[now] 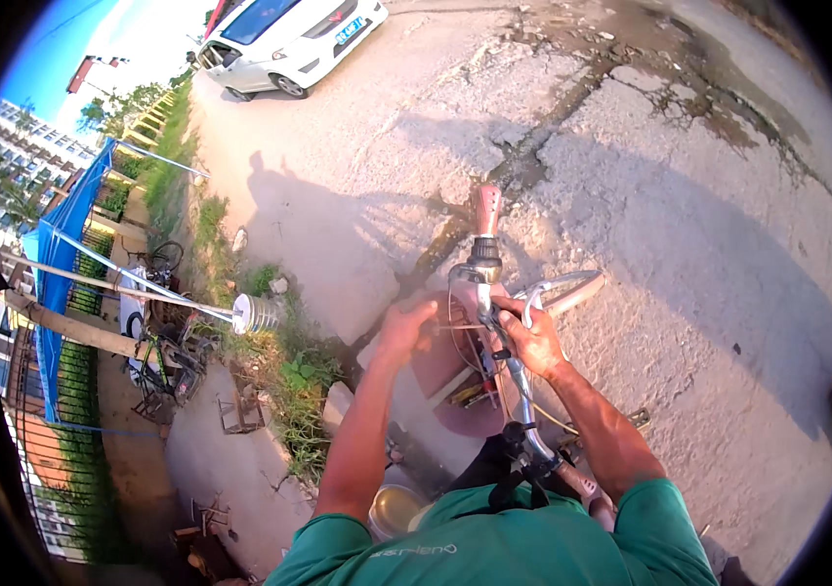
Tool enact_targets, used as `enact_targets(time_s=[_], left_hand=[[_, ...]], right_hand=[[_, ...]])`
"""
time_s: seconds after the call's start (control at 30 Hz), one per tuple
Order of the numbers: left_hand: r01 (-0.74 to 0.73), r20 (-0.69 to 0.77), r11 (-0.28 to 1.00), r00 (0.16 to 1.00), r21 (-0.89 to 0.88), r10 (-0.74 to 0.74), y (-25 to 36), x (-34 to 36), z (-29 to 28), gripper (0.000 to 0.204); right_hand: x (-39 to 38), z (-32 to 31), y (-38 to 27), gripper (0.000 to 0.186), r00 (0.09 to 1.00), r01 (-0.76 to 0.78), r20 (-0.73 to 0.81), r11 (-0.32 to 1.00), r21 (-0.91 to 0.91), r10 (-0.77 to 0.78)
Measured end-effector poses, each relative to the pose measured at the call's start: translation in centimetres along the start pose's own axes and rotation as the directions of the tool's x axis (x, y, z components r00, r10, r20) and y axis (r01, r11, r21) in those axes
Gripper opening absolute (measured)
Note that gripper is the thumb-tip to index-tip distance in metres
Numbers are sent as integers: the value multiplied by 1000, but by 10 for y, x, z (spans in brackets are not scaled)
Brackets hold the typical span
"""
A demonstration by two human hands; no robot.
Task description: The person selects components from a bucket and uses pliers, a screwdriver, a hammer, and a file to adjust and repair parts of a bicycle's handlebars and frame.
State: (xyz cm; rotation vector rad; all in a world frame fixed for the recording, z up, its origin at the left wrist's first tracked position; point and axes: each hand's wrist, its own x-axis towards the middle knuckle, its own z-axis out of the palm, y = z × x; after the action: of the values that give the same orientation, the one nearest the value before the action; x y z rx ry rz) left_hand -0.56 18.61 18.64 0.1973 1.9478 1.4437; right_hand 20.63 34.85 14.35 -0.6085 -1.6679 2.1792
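While the right hand (536, 344) is curled on the silver handlebar (517, 378), the left hand (406, 328) hangs nearby. Left hold: blurred, cannot tell.

A green short-sleeved shirt (543, 542) bears pale lettering (414, 551), worn with what seem dark trousers (478, 469).

A white car (304, 44) stands at eleven o'clock, pale buildings (40, 146) at ten, a blue canopy (66, 269) at nine, and a green hedge (84, 439) at eight; a broad shadow (728, 264) falls at three.
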Motion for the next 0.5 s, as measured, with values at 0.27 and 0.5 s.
enact_targets(time_s=[0.27,0.5], left_hand=[[24,61,999,998,22,-25,-14,-7,0,28],[39,11,999,999,20,-40,-25,-1,-6,31]], right_hand=[[-11,14,19,44,997,-18,-80,996,-93,11],[-9,20,18,45,994,-80,-84,993,-90,73]])
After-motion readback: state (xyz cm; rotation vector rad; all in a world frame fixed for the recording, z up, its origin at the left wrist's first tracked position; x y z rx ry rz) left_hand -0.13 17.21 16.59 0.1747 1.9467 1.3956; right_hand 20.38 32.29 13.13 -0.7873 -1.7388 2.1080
